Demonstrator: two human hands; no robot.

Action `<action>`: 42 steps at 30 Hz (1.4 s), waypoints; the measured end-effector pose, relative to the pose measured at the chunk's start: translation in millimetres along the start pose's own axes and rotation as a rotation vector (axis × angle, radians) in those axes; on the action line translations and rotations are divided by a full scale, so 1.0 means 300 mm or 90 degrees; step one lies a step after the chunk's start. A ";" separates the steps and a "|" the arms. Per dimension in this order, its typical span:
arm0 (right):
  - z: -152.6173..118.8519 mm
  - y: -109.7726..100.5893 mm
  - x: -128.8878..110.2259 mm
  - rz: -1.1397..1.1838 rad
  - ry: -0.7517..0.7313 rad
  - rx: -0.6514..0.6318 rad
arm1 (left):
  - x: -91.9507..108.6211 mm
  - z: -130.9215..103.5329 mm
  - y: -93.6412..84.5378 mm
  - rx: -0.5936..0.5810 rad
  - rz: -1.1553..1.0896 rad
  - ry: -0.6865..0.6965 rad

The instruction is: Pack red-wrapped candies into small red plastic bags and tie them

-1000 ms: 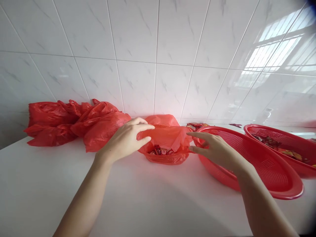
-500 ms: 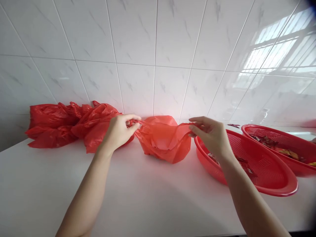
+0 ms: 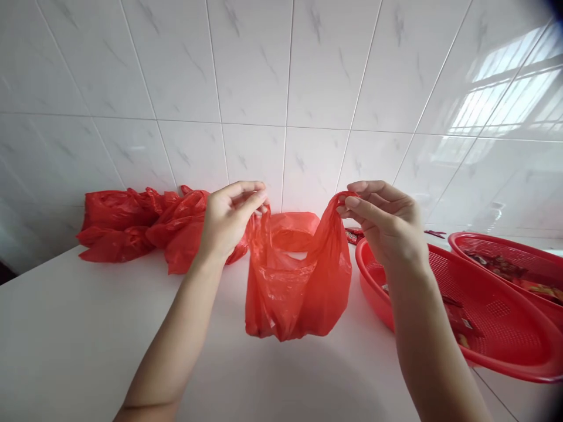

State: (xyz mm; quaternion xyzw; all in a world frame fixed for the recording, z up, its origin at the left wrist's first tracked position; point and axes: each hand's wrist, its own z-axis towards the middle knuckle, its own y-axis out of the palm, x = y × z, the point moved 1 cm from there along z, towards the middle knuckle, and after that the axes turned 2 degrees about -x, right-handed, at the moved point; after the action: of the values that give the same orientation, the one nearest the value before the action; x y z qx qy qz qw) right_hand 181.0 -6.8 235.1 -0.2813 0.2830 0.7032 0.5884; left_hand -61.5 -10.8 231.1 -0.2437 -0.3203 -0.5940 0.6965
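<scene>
A thin red plastic bag (image 3: pixel 285 299) hangs between my two hands, its mouth facing up and its body bulging. My left hand (image 3: pixel 233 220) pinches the bag's left handle between thumb and fingers. On the other side my right hand (image 3: pixel 387 217) grips the right handle, which is stretched up higher and wider. What the bag holds is hidden by its red film. Its lower edge hangs over the white tabletop (image 3: pixel 211 363); I cannot tell whether it touches.
Several filled red plastic bags (image 3: pixel 118 225) lie against the tiled wall (image 3: pixel 255 70) at the left. To the right stands a red plastic basket (image 3: pixel 497 310) with small packets in it. Behind it is a second red basket (image 3: pixel 479 240) with wrapped items.
Both hands have raised the bag's handles, so the bag now hangs upright and taller instead of sagging low. My view has shifted slightly left.
</scene>
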 end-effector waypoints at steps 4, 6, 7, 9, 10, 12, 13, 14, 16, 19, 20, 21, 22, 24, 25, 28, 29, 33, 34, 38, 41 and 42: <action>-0.008 -0.003 -0.019 -0.002 -0.009 -0.023 | 0.031 0.018 0.070 -0.063 -0.001 -0.011; -0.015 0.004 -0.020 -0.023 0.026 -0.094 | 0.040 0.008 0.117 -0.138 0.018 -0.022; -0.019 0.010 -0.020 -0.033 0.041 -0.129 | 0.041 0.001 0.142 -0.176 0.033 -0.023; -0.026 0.019 -0.015 -0.046 0.052 -0.177 | 0.034 -0.011 0.191 -0.224 0.070 -0.007; -0.027 0.023 -0.011 -0.051 0.048 -0.190 | 0.026 -0.013 0.212 -0.231 0.093 0.007; -0.027 0.023 0.004 -0.060 0.035 -0.205 | -0.001 -0.009 0.244 -0.227 0.132 0.027; -0.025 0.019 0.017 -0.066 0.028 -0.205 | -0.017 -0.001 0.255 -0.223 0.143 0.029; -0.021 0.012 0.032 -0.071 0.020 -0.197 | -0.035 0.008 0.262 -0.215 0.150 0.029; -0.009 -0.009 0.076 -0.071 0.009 -0.162 | -0.072 0.033 0.268 -0.191 0.154 0.023; 0.012 -0.046 0.163 -0.040 0.043 -0.141 | -0.117 0.070 0.263 -0.146 0.141 0.014; 0.017 -0.053 0.194 -0.023 0.070 -0.160 | -0.128 0.081 0.261 -0.137 0.128 0.010; 0.022 -0.058 0.222 -0.003 0.102 -0.190 | -0.136 0.090 0.259 -0.131 0.112 0.005; 0.024 -0.058 0.248 0.020 0.135 -0.222 | -0.141 0.097 0.257 -0.123 0.093 0.001; 0.027 -0.052 0.288 0.067 0.189 -0.256 | -0.146 0.107 0.251 -0.103 0.058 -0.005; 0.027 -0.047 0.303 0.092 0.206 -0.245 | -0.147 0.110 0.246 -0.094 0.044 -0.010; 0.030 -0.033 0.334 0.171 0.222 -0.137 | -0.149 0.114 0.216 -0.079 0.023 -0.022; 0.031 -0.030 0.341 0.197 0.218 -0.099 | -0.150 0.114 0.201 -0.070 0.019 -0.021; 0.035 -0.025 0.352 0.290 0.217 -0.016 | -0.157 0.103 0.127 -0.003 0.010 -0.002; 0.036 -0.025 0.351 0.308 0.225 -0.008 | -0.158 0.096 0.109 0.013 0.011 0.004; 0.039 -0.030 0.352 0.316 0.240 0.017 | -0.167 0.062 0.059 0.014 0.003 0.045; 0.042 -0.035 0.364 0.313 0.231 0.039 | -0.220 0.047 0.037 -0.041 0.010 0.039; 0.043 -0.036 0.370 0.313 0.223 0.043 | -0.250 0.046 0.031 -0.054 0.013 0.022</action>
State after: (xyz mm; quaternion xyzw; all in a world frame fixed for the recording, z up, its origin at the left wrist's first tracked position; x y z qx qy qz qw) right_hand 174.3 78.4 162.2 -0.3018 0.4628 0.7555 0.3520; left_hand -61.2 51.1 185.8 -0.2662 -0.2802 -0.6039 0.6971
